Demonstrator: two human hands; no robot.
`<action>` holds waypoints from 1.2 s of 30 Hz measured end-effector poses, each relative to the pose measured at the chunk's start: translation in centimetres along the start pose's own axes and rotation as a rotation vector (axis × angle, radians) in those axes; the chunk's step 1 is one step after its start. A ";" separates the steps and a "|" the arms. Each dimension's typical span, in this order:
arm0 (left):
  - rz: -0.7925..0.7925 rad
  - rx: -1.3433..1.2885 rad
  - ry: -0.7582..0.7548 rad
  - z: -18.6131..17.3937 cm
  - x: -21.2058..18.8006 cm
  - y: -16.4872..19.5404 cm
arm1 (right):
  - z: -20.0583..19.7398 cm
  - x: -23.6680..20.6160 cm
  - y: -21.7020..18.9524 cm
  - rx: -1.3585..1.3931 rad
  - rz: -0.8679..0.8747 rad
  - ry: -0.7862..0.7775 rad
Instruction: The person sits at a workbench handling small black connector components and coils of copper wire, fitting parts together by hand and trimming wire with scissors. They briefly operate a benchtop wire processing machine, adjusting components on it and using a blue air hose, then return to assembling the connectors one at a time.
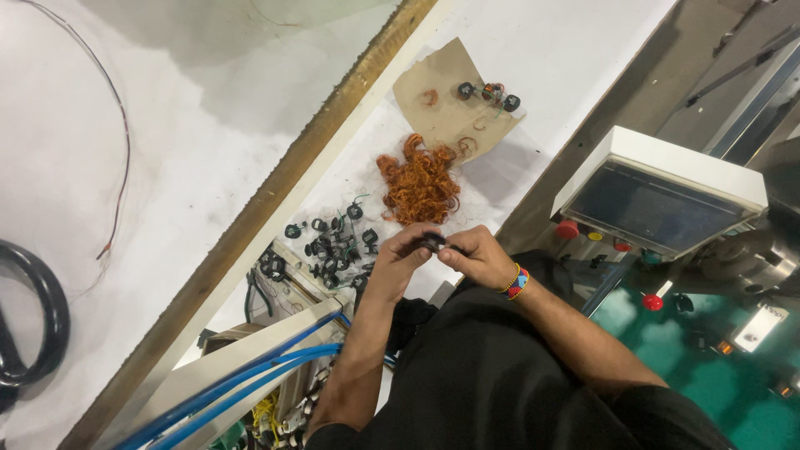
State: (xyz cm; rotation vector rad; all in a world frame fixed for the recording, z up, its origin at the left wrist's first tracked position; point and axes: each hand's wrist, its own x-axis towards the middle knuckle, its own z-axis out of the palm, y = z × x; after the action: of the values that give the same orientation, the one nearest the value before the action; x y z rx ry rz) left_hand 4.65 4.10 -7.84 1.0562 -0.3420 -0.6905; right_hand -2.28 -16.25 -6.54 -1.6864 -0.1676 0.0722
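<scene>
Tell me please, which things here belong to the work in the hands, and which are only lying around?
In the work:
- left hand and right hand, together pinching a small black part
- black parts scattered on the table
- tangle of copper wire

Only lying around:
- cardboard scrap with a few parts
- control panel
- blue hoses
- black cable

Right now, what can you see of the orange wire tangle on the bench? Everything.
The orange wire tangle is a loose heap of thin, curly strands, coppery in colour, like stripped winding wire. It lies on the white bench, its upper edge at or just over the lower edge of a torn brown cardboard piece, with small black ring parts scattered to its lower left. Both hands work just below it; neither touches it.
</scene>
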 end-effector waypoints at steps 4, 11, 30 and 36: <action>0.188 0.576 0.246 1.4 0.5 2.6 | -0.5 -0.4 -0.5 -0.011 -0.142 0.009; 0.619 1.047 0.400 1.3 0.0 5.0 | -0.9 3.8 -1.6 -0.302 0.100 0.309; 0.478 0.557 0.132 2.6 -1.0 6.1 | -1.3 2.2 -8.3 -0.786 -0.428 0.131; 0.382 0.382 0.090 2.1 -1.0 4.7 | -1.1 1.7 -8.0 -0.756 -0.444 0.165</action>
State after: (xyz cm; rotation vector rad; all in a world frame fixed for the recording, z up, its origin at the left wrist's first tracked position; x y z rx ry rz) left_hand 4.42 4.78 -2.66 1.3322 -0.5947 -0.2362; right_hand -1.02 -16.16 1.61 -2.3494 -0.4842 -0.5203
